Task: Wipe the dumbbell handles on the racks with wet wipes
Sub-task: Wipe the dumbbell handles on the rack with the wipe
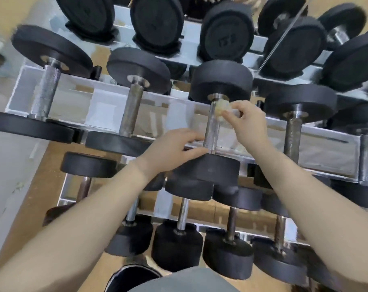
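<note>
Tiered steel rack filled the view. At the centre, the right hand pinched a crumpled wet wipe against the handle top, at twelve o'clock; the left hand, fingers straight, steadied its base. Wiping looked under way; next, a downward stroke toward six.

gaps: open between neighbouring handles on middle rack | blocked: black weights at both rack edges

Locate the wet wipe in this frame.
In the head view, right of centre: the wet wipe is pinched by the right hand against the top of the middle-rack dumbbell handle.
</note>
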`<state>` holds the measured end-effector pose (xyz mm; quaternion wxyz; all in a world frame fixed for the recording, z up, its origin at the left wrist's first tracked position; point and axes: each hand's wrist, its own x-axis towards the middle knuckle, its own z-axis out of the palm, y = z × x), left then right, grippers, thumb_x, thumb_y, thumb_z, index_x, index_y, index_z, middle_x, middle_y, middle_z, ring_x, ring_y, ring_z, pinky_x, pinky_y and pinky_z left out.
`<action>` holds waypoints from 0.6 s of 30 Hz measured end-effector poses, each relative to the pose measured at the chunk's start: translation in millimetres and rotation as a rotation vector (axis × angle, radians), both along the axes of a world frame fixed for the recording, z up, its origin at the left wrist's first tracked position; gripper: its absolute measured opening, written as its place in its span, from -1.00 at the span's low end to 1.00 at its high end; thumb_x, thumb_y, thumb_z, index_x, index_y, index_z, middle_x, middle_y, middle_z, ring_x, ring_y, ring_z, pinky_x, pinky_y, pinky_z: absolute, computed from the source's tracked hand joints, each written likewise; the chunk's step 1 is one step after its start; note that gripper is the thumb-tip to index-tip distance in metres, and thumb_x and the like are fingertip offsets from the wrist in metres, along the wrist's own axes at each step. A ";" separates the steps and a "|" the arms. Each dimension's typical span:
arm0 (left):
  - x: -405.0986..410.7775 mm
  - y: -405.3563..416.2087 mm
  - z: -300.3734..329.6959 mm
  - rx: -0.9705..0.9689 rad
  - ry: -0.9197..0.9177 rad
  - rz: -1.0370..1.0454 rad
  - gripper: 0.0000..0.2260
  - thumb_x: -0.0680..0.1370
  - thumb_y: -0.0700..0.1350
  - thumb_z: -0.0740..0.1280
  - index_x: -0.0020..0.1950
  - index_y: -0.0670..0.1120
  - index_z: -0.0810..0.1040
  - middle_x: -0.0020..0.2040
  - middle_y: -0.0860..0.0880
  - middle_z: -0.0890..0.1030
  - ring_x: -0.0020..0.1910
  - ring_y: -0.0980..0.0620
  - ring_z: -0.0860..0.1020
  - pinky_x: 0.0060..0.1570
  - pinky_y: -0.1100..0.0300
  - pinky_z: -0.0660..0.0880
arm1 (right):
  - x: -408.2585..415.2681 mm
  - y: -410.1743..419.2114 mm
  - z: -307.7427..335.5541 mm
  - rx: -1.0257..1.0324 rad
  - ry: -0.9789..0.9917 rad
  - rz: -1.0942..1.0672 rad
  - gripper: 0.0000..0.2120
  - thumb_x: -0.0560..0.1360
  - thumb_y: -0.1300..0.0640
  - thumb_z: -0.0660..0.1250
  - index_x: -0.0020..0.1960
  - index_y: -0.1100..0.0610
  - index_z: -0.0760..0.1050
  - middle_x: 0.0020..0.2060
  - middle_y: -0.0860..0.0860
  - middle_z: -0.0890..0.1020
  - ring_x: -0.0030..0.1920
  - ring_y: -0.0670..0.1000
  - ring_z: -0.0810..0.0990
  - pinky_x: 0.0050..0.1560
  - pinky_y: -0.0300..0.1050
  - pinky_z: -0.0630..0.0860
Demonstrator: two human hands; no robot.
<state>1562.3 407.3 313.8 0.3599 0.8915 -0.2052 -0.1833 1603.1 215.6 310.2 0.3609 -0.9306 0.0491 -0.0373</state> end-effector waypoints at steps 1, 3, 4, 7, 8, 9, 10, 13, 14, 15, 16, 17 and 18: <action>-1.0 -6.0 -1.2 -0.023 0.028 0.021 -0.63 0.49 0.07 0.32 0.25 -0.04 0.52 0.12 0.06 0.57 0.10 0.11 0.49 0.11 0.27 0.39 | 3.5 -4.6 -0.6 -0.055 -0.044 0.057 -0.84 0.51 0.15 0.30 0.03 0.21 0.56 -0.13 -0.03 0.49 -0.11 -0.05 0.41 -0.16 -0.30 0.19; -3.8 -13.9 -2.1 -0.055 0.105 0.082 -0.61 0.44 0.07 0.38 0.21 -0.04 0.55 0.04 0.11 0.56 0.04 0.14 0.51 0.07 0.30 0.40 | 10.0 -8.6 -2.3 -0.130 -0.140 0.195 -0.84 0.52 0.23 0.25 0.03 0.27 0.54 -0.11 0.11 0.54 -0.09 0.07 0.48 -0.18 -0.29 0.16; -5.1 -15.7 -3.0 -0.052 0.126 0.100 -0.62 0.42 0.06 0.41 0.19 -0.04 0.56 0.01 0.13 0.55 0.01 0.17 0.50 0.04 0.36 0.39 | 12.3 -8.0 -3.3 -0.158 -0.151 0.273 -0.81 0.51 0.26 0.21 0.06 0.27 0.53 -0.08 0.16 0.55 -0.08 0.12 0.50 -0.16 -0.26 0.16; -6.6 -15.8 -7.8 -0.028 0.144 0.130 -0.66 0.39 0.07 0.43 0.11 -0.03 0.61 0.00 0.09 0.62 -0.02 0.17 0.54 -0.03 0.42 0.41 | 24.8 -6.1 -11.5 -0.075 -0.049 0.329 -0.84 0.51 0.17 0.17 -0.02 0.13 0.52 -0.19 -0.04 0.47 -0.19 -0.01 0.42 -0.16 -0.15 0.24; -6.1 -15.7 -8.6 -0.031 0.156 0.146 -0.67 0.39 0.06 0.44 0.09 -0.03 0.62 -0.01 0.07 0.64 -0.03 0.16 0.55 -0.03 0.40 0.42 | 28.8 -3.2 -12.5 -0.001 0.007 0.298 -0.89 0.49 0.09 0.20 -0.14 0.08 0.47 -0.30 -0.11 0.41 -0.27 -0.07 0.37 -0.21 -0.13 0.24; -5.3 -15.9 -8.5 -0.032 0.176 0.158 -0.68 0.38 0.06 0.45 0.08 -0.03 0.62 -0.02 0.07 0.64 -0.04 0.16 0.56 -0.04 0.41 0.41 | 33.6 -2.3 -16.2 0.006 0.023 0.262 -0.88 0.46 0.05 0.22 -0.22 0.06 0.39 -0.37 -0.13 0.36 -0.33 -0.08 0.33 -0.25 -0.11 0.24; -3.8 -16.6 -8.5 -0.030 0.205 0.170 -0.69 0.38 0.05 0.46 0.07 -0.02 0.62 -0.05 0.09 0.64 -0.07 0.18 0.55 -0.05 0.44 0.39 | 36.8 -3.0 -18.1 -0.057 0.006 0.278 -0.87 0.44 0.03 0.22 -0.24 0.05 0.36 -0.40 -0.12 0.35 -0.35 -0.07 0.31 -0.26 -0.10 0.25; 0.2 -17.2 -7.3 -0.060 0.286 0.197 -0.71 0.35 0.03 0.48 0.06 0.06 0.60 -0.15 0.19 0.58 -0.13 0.24 0.54 -0.04 0.44 0.42 | 33.4 -8.4 -16.7 -0.220 0.049 0.463 -0.83 0.51 0.02 0.10 -0.05 0.02 0.44 -0.20 -0.09 0.37 -0.22 -0.06 0.30 -0.27 -0.31 0.27; 1.1 -16.8 -7.0 -0.062 0.299 0.195 -0.71 0.34 0.05 0.48 0.04 0.10 0.59 -0.16 0.22 0.57 -0.10 0.23 0.54 0.00 0.39 0.45 | 27.1 -11.2 -17.2 -0.292 0.053 0.542 -0.75 0.55 0.06 0.07 0.06 0.07 0.49 -0.12 -0.06 0.39 -0.16 -0.05 0.33 -0.27 -0.34 0.25; 2.2 -16.2 -7.0 -0.053 0.302 0.185 -0.72 0.34 0.06 0.48 0.02 0.14 0.58 -0.16 0.23 0.57 -0.08 0.21 0.55 0.05 0.33 0.46 | 20.3 -14.6 -18.5 -0.342 0.056 0.593 -0.71 0.57 0.12 0.07 0.13 0.15 0.51 -0.07 0.01 0.43 -0.11 0.00 0.38 -0.22 -0.30 0.26; 3.1 -15.3 -7.2 -0.040 0.299 0.170 -0.72 0.33 0.07 0.48 0.02 0.15 0.58 -0.15 0.22 0.58 -0.06 0.19 0.55 0.08 0.28 0.47 | 12.7 -18.3 -19.3 -0.335 0.058 0.629 -0.71 0.56 0.19 0.10 0.13 0.21 0.54 -0.03 0.10 0.49 -0.07 0.09 0.46 -0.14 -0.23 0.31; 3.9 -14.6 -7.3 -0.033 0.291 0.154 -0.73 0.33 0.08 0.48 0.01 0.17 0.58 -0.13 0.19 0.59 -0.05 0.19 0.56 0.09 0.24 0.47 | 4.3 -21.6 -20.4 -0.316 0.016 0.700 -0.74 0.54 0.24 0.14 0.08 0.25 0.58 -0.04 0.17 0.54 -0.06 0.15 0.53 -0.11 -0.14 0.39; 4.7 -14.0 -7.2 -0.032 0.283 0.142 -0.75 0.33 0.08 0.48 -0.02 0.22 0.57 -0.12 0.18 0.61 -0.05 0.19 0.56 0.10 0.22 0.48 | -3.5 -23.1 -20.7 -0.300 -0.033 0.785 -0.78 0.49 0.29 0.20 0.00 0.26 0.61 -0.11 0.20 0.57 -0.14 0.17 0.57 -0.14 -0.14 0.44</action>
